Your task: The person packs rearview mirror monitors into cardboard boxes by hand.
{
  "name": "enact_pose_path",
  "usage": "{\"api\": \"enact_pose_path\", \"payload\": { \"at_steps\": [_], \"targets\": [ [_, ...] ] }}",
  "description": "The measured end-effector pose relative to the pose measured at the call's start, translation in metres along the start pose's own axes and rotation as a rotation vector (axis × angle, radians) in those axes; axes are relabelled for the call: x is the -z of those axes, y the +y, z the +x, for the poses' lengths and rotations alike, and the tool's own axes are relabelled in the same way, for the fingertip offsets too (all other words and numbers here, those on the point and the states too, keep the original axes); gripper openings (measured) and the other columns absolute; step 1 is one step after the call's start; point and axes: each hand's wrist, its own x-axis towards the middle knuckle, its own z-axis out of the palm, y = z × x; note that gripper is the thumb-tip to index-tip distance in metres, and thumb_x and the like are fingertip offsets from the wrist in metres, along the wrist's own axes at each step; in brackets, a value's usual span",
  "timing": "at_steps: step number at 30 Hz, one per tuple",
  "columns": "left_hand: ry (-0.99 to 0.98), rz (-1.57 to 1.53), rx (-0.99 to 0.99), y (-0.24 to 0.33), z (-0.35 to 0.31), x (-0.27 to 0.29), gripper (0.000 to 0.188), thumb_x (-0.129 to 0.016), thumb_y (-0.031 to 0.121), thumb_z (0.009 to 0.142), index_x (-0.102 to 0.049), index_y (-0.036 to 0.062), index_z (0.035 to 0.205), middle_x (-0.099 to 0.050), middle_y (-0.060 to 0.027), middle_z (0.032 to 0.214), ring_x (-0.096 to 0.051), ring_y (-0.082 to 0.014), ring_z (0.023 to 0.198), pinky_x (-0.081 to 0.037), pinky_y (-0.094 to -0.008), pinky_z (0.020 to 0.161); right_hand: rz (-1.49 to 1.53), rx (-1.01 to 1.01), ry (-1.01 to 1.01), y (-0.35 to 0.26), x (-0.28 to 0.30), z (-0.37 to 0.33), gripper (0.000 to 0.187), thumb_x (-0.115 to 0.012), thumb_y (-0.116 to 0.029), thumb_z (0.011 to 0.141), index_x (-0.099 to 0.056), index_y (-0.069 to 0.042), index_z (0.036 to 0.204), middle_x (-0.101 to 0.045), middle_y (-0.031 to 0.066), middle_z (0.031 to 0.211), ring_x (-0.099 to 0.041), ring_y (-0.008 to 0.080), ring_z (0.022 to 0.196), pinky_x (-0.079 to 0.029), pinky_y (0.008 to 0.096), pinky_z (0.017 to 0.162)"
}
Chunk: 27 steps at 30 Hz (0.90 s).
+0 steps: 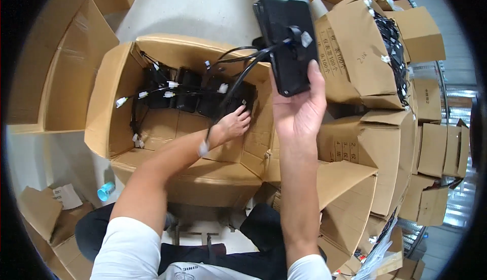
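My right hand (299,105) is raised over the right end of an open cardboard box (167,39). It is closed round black rectangular plastic housings with cables (289,41), apparently stacked; my thumb lies along the right edge and the other fingers are mostly hidden behind. Black cables (243,69) with light connectors trail from them down to the left. Inside the box my left hand (233,126) has its fingers curled at a black housing (242,97) near the right wall. Beside it several similar black housings (187,89) stand in a row, with white connectors (172,84) lying over them.
Another carton (355,51) at the right is filled with black cabled parts (393,41). More open cartons (345,199) crowd the right side, and tall cardboard flaps (66,72) rise at the left. A small turquoise cup-like thing (105,191) lies on the floor at lower left.
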Motion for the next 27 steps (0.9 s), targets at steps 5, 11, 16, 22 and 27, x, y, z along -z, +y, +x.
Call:
{"api": "enact_pose_path", "payload": {
  "at_steps": [5, 11, 16, 22, 27],
  "targets": [
    [-0.267, 0.051, 0.105, -0.007, 0.031, -0.039, 0.046, -0.052, 0.030, 0.092, -0.066, 0.0085, 0.130, -0.053, -0.0130, 0.145, -0.033, -0.0374, 0.144, -0.020, -0.0651, 0.117, -0.141, 0.127, 0.036, 0.020, 0.039, -0.018, 0.046, -0.059, -0.026, 0.100, -0.051, 0.000, 0.137, -0.062, 0.0119, 0.133, -0.061, 0.0236, 0.120, -0.048, 0.0405, 0.107],
    [-0.048, 0.417, 0.153, 0.009, 0.055, -0.129, 0.040, -0.055, 0.033, 0.092, -0.070, 0.0052, 0.117, -0.057, -0.0149, 0.132, -0.045, -0.0387, 0.128, -0.033, -0.0608, 0.108, -0.328, 0.133, 0.262, 0.061, 0.073, -0.029, 0.049, -0.066, -0.027, 0.096, -0.052, 0.000, 0.134, -0.063, 0.0093, 0.124, -0.062, 0.0183, 0.109, -0.050, 0.0335, 0.099],
    [0.288, 0.496, 0.153, 0.000, 0.060, -0.187, 0.036, -0.055, 0.037, 0.094, -0.074, 0.0081, 0.103, -0.067, -0.0120, 0.110, -0.060, -0.0318, 0.111, -0.047, -0.0534, 0.097, -0.590, 0.242, 0.468, 0.111, 0.106, -0.029, 0.052, -0.075, -0.021, 0.091, -0.049, 0.004, 0.129, -0.060, 0.0126, 0.121, -0.060, 0.0203, 0.107, -0.050, 0.0340, 0.094],
    [0.425, -0.046, 0.275, 0.011, 0.056, -0.176, 0.029, -0.054, 0.033, 0.094, -0.072, 0.0119, 0.101, -0.067, -0.0084, 0.101, -0.061, -0.0274, 0.106, -0.048, -0.0476, 0.097, -0.760, 0.288, 0.561, 0.110, 0.117, -0.039, 0.059, -0.077, -0.019, 0.089, -0.046, 0.006, 0.132, -0.057, 0.0165, 0.127, -0.058, 0.0248, 0.111, -0.047, 0.0369, 0.099],
    [0.287, -0.423, 0.374, 0.010, 0.018, -0.091, 0.027, -0.051, 0.021, 0.089, -0.070, 0.0111, 0.106, -0.065, -0.0085, 0.116, -0.057, -0.0288, 0.115, -0.040, -0.0463, 0.108, -0.667, 0.291, 0.376, 0.098, 0.078, -0.048, 0.049, -0.074, -0.017, 0.091, -0.049, 0.004, 0.128, -0.059, 0.0132, 0.121, -0.060, 0.0202, 0.105, -0.051, 0.0332, 0.091]
  ]
}}
